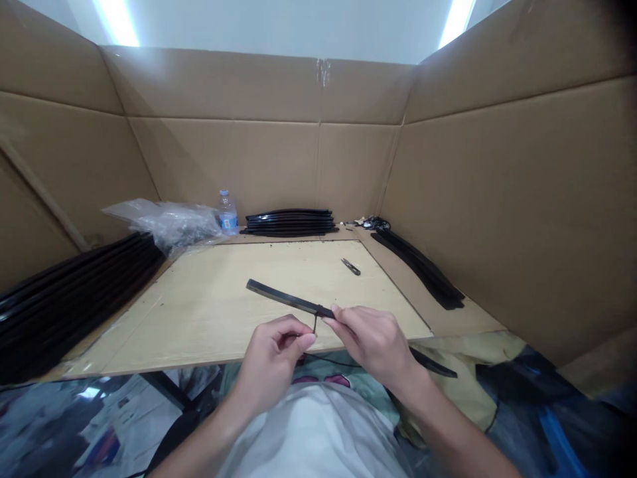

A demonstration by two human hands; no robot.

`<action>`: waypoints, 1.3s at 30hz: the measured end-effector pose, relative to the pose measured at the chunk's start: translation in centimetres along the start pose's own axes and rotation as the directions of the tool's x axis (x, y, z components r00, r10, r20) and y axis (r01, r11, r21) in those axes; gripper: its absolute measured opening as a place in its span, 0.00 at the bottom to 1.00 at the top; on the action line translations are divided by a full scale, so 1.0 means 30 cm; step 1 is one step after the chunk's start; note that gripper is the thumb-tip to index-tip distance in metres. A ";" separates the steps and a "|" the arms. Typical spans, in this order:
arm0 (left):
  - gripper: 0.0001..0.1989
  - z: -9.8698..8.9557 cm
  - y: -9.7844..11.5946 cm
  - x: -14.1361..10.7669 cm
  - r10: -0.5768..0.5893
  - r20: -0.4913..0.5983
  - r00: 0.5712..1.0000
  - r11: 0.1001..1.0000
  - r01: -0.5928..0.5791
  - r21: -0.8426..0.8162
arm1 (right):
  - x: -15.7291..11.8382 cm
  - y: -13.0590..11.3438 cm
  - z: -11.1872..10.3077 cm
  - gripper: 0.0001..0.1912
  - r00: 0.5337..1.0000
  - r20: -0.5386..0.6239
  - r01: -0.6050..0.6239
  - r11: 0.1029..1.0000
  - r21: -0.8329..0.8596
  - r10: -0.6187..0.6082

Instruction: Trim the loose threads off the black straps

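Note:
A long, slightly curved black strip [281, 295] slants over the front of the board. My right hand [375, 335] is closed around it near its middle, and its far end pokes out beyond my wrist. A thin dark cord [315, 323] hangs from a small wrap on the strip. The fingertips of my left hand [279, 348] pinch this cord just below the strip and pull it taut. A pair of small thread snips [351, 266] lies on the board beyond my right hand.
Stacks of black strips lie at the left [74, 292], the back [291, 222] and the right [418, 265]. A clear plastic bag [174, 222] and a water bottle [228, 214] stand back left. Small dark bits [373, 222] are heaped back right. Cardboard walls [223, 86] enclose the pale board [199, 292].

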State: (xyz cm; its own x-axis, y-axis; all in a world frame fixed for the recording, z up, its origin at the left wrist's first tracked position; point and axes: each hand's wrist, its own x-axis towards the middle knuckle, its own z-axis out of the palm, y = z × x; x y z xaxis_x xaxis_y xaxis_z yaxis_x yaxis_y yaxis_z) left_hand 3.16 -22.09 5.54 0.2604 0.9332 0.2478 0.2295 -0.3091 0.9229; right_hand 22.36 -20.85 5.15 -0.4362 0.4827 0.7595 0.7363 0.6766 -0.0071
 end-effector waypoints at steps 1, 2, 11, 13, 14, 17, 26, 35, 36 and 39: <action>0.09 0.004 0.000 -0.003 0.046 -0.024 0.999 0.996 -0.044 0.077 | 0.000 0.003 0.004 0.06 0.999 0.031 -0.015 1.000 -0.006 0.015; 0.09 0.005 0.001 -0.005 0.109 -0.038 0.993 0.982 -0.101 0.157 | 0.000 0.006 0.007 0.06 0.997 0.067 -0.031 0.999 -0.010 0.031; 0.11 -0.004 -0.042 0.007 0.397 0.164 0.903 0.643 -0.401 0.653 | 0.020 -0.008 0.003 0.12 0.892 0.444 -0.046 0.993 -0.105 0.088; 0.12 -0.006 -0.051 0.008 0.376 0.223 0.899 0.588 -0.418 0.693 | 0.020 -0.013 0.005 0.12 0.869 0.487 -0.032 0.993 -0.111 0.083; 0.13 -0.008 -0.053 0.009 0.371 0.239 0.898 0.574 -0.423 0.701 | 0.020 -0.014 0.006 0.12 0.861 0.503 -0.029 0.994 -0.109 0.080; 0.12 -0.016 -0.052 0.013 0.367 0.271 0.890 0.564 -0.444 0.696 | 0.016 -0.019 0.008 0.12 0.838 0.543 -0.019 0.997 -0.071 0.054; 0.10 -0.037 -0.048 0.025 0.340 0.402 0.850 0.518 -0.526 0.674 | 0.017 -0.011 0.007 0.11 0.817 0.576 0.024 0.999 0.022 -0.033; 0.12 -0.048 -0.061 0.041 0.353 0.397 0.847 0.567 -0.531 0.629 | 0.006 0.000 0.020 0.11 0.826 0.560 0.022 0.996 0.089 -0.068; 0.12 -0.050 -0.061 0.041 0.353 0.400 0.846 0.566 -0.533 0.629 | 0.006 -0.001 0.020 0.11 0.827 0.558 0.026 0.995 0.093 -0.074; 0.13 -0.056 -0.062 0.044 0.349 0.379 0.857 0.606 -0.515 0.607 | 0.007 -0.005 0.018 0.12 0.835 0.542 0.050 0.995 0.091 -0.091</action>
State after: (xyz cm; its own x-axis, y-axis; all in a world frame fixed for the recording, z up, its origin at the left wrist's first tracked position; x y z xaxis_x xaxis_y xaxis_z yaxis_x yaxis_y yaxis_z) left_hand 1.52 -19.97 4.66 0.6584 0.6227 0.4228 0.5740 -0.7788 0.2531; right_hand 21.88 -20.56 4.97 -0.7121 0.6428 0.2824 0.6636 0.7476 -0.0285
